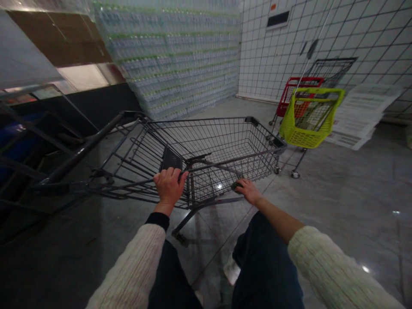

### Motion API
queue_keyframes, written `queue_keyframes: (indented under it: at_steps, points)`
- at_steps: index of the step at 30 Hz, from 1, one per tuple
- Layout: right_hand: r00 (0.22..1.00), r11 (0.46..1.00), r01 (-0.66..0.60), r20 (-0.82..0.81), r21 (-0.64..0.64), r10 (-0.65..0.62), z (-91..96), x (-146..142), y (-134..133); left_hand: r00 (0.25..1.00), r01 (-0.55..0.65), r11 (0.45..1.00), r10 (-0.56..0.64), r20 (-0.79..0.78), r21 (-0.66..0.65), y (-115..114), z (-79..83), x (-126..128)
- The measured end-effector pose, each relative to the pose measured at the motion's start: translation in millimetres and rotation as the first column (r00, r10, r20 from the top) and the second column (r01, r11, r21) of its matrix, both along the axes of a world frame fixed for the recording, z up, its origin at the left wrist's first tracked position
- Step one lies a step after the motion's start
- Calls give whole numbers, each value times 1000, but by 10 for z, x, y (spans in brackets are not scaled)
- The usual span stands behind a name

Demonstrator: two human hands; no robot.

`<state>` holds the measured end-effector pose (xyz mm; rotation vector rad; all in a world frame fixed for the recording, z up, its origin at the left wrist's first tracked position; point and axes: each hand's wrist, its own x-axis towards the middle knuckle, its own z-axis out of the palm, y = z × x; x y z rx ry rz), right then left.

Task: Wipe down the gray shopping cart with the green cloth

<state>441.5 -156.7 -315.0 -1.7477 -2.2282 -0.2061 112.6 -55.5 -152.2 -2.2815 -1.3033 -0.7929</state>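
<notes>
A dark wire shopping cart point(219, 150) stands directly in front of me, tilted in the wide view. My left hand point(169, 186) is closed around the cart's rear rail, next to a small black plastic panel point(171, 159). My right hand point(247, 191) rests on the same end of the cart, with its fingers over a dark grip point(237, 185). The cart's basket holds nothing that I can see. Cream knit sleeves cover both forearms.
A lime-green basket on a wheeled cart point(310, 118) and a red cart point(299, 94) stand ahead right, with a dark wire cart point(331, 71) behind them. Printed sheets point(357, 116) lean nearby. Stacked, wrapped bottles point(170, 56) form a tall wall. A dark metal rack point(22, 159) stands left.
</notes>
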Motion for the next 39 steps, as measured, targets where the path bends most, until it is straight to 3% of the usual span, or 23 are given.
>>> queue_keyframes:
  at_steps: [3, 6, 9, 11, 16, 18, 20, 25, 27, 30, 36, 39]
  points:
    - [996, 994, -80, -21, 77, 82, 104, -167, -46, 1000, -10, 1000, 10, -16, 5, 3, -10, -2]
    - [967, 925, -245, 2, 291, 256, 546, -477, 99, 999, -28, 999, 28, -20, 16, -4, -7, 1]
    - [964, 863, -232, -14, 450, 266, 916, -715, 336, 1000, -23, 1000, 23, -15, 9, -17, 7, 6]
    - [968, 859, -216, -12, 464, 250, 929, -746, 432, 1000, -14, 1000, 14, -11, 1, -25, 15, 6]
    - [975, 953, -224, 55, 203, 217, 400, -543, 265, 1000, -16, 1000, 16, 0, 2, -28, 9, 0]
    - [976, 966, -216, 63, 144, 209, 318, -527, 155, 1000, -14, 1000, 14, 1, -1, -24, -1, -1]
    - [970, 955, -242, 56, 174, 235, 445, -617, 116, 1000, -13, 1000, 13, 3, 3, -19, -12, 0]
    - [945, 881, -325, 72, 344, 320, 1099, -1016, 380, 1000, -3, 1000, 3, 13, 6, -21, -12, -7]
    - [934, 867, -357, 104, 349, 342, 1139, -1070, 500, 1000, 4, 1000, -4, 11, 2, -27, 0, -11]
    - [909, 862, -417, 166, 290, 383, 829, -969, 554, 1000, 6, 1000, -6, 10, 2, -34, 14, -13]
    - [922, 935, -354, 163, -15, 351, -158, -555, 346, 1000, -11, 1000, 11, 10, -5, -17, -13, -4]
    - [953, 961, -255, 141, -107, 269, -379, -485, 232, 1000, -18, 1000, 18, -1, 16, -2, -38, -3]
